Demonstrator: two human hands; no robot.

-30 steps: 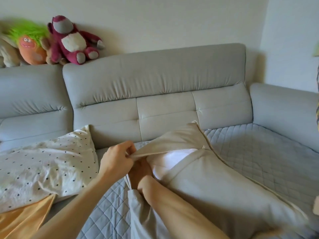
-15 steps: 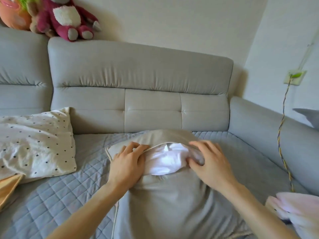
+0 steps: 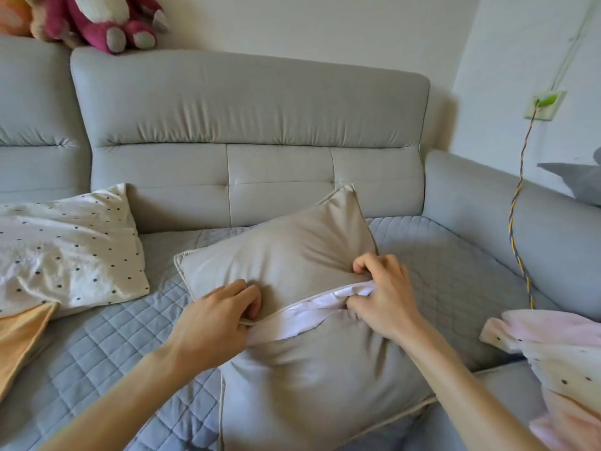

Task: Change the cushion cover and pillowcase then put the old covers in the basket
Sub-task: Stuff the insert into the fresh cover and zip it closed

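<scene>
Left hand (image 3: 221, 317) curled, pinching cushion cover (image 3: 286, 255) edge at slit's lower-left end. Right hand (image 3: 382, 296) curled, gripping same edge upper-right. White insert (image 3: 325, 307) showing between. Cushion flat on sofa seat (image 3: 455, 271), slit diagonal, far corner toward backrest.

Grey sofa (image 3: 247, 102): padded headrest sections, stitched back panels, armrest at right.
Quilted blue-grey seat pad (image 3: 107, 346): spread over sofa seat.
Magenta plush toy (image 3: 107, 21): seated on top of backrest, upper left; orange plush toy (image 3: 13, 14) beside it, cut off by frame edge.
Wall socket (image 3: 544, 105): on right wall.
Twisted yellow-blue cable (image 3: 517, 203): hangs from socket, runs down over armrest.
</scene>
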